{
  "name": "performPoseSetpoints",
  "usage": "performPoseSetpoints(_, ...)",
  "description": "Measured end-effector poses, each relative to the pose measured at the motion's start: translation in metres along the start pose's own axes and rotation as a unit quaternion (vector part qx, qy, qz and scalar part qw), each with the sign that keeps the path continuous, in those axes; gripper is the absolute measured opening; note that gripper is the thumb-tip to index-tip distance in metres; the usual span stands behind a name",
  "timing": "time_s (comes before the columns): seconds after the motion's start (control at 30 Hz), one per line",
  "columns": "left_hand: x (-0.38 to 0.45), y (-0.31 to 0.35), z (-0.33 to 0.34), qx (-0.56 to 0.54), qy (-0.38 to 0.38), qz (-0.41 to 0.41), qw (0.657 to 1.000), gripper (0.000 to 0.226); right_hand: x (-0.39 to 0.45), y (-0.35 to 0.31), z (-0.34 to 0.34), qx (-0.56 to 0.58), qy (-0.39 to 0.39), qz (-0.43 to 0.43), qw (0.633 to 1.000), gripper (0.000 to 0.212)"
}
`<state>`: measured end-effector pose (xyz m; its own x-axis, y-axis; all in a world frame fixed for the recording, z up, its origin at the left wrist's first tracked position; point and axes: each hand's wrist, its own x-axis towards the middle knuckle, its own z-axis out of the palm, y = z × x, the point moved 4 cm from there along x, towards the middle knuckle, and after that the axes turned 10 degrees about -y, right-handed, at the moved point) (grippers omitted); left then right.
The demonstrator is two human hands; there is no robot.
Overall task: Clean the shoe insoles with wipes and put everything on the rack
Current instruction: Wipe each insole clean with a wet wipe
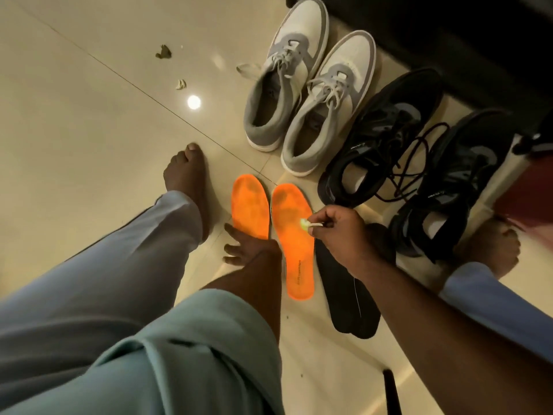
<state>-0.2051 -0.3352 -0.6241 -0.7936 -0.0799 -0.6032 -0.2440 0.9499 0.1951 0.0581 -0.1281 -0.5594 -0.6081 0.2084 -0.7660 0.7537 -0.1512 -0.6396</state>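
A small crumpled wipe point(305, 224) is pinched between the thumb and fingertips of the right hand point(338, 233), the other fingers being curled in. The wipe is held at the middle of the right-hand orange insole point(294, 238), touching or just above its surface; which cannot be told. Just beside that insole, on its left, the second orange insole point(250, 206) is laid parallel on the tiled floor point(89, 121). The heel end of this second insole is touched by the left hand point(239, 245), whose fingers are spread and straight, nothing being gripped. On the other side of the right-hand orange insole, partly hidden under the right forearm, a black insole point(347, 298) is laid. Beyond the orange insoles, a pair of grey and white sneakers point(302, 94) is stood, and to its right a pair of black sneakers point(419, 163) with loose laces.
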Motion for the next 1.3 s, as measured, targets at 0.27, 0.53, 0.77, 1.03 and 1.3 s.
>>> performPoseSetpoints(0.27, -0.04, 0.017, -0.038, -0.052, -0.065, -0.039, 0.996, 0.073, -0.059, -0.052, -0.042, 0.009, 0.127, -0.052, 0.991, 0.02)
performPoseSetpoints(0.53, -0.37, 0.217, -0.008, 0.097, -0.166, 0.368, 0.91, 0.067, -0.208, -0.12, -0.151, -0.062, 0.237, -0.148, 0.958, 0.019)
performPoseSetpoints(0.77, -0.519, 0.319, -0.048, 0.146, -0.153, 0.553, 0.806, 0.063, -0.337, -0.133, -0.244, -0.088, 0.371, -0.234, 0.894, 0.024)
performPoseSetpoints(1.03, -0.613, 0.396, -0.03, 0.143, -0.106, 0.669, 0.721, 0.056, -0.402, -0.148, -0.35, -0.124, 0.444, -0.27, 0.846, 0.016)
performPoseSetpoints(1.3, -0.622, 0.44, 0.016, 0.125, -0.157, 0.649, 0.734, 0.068, -0.396, -0.146, -0.435, -0.101, 0.501, -0.223, 0.83, 0.017)
